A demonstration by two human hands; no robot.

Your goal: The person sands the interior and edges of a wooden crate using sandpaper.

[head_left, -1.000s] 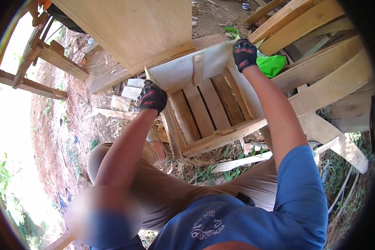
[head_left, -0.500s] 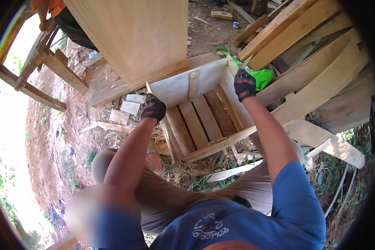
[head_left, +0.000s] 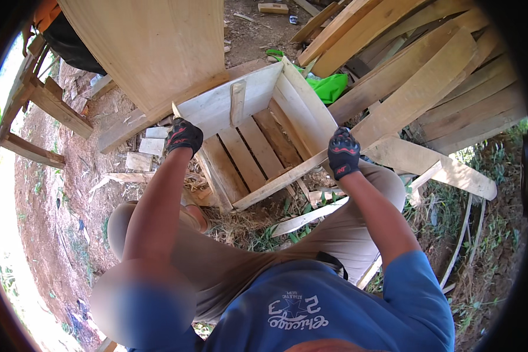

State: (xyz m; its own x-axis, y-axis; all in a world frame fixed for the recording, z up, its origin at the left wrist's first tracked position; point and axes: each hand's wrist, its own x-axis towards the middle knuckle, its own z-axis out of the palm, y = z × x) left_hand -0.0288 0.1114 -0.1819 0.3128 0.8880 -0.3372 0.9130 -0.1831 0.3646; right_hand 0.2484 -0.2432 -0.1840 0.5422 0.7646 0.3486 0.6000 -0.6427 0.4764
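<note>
A wooden crate [head_left: 302, 176] with an open top and a slatted bottom rests on the ground in front of my knees. Its far wall is pale, with a short upright batten at the middle. My left hand [head_left: 183, 138], in a black glove with red marks, is closed around the crate's left wall near the far left corner. At the near right corner, my right hand [head_left: 343, 154], gloved the same way, has its fingers curled over the wood. The fingertips of both hands are partly hidden.
A broad plywood sheet [head_left: 158, 53] stands just beyond the crate. Long planks [head_left: 405, 100] are piled on the right, near a green bag [head_left: 328, 88]. Wood offcuts [head_left: 139, 161] litter the dirt at left, below a timber frame [head_left: 58, 105]. Part of another person shows top left.
My right hand has come back along the crate's right wall, from the far corner to the near one. My left hand keeps its place on the crate; the whole view has shifted.
</note>
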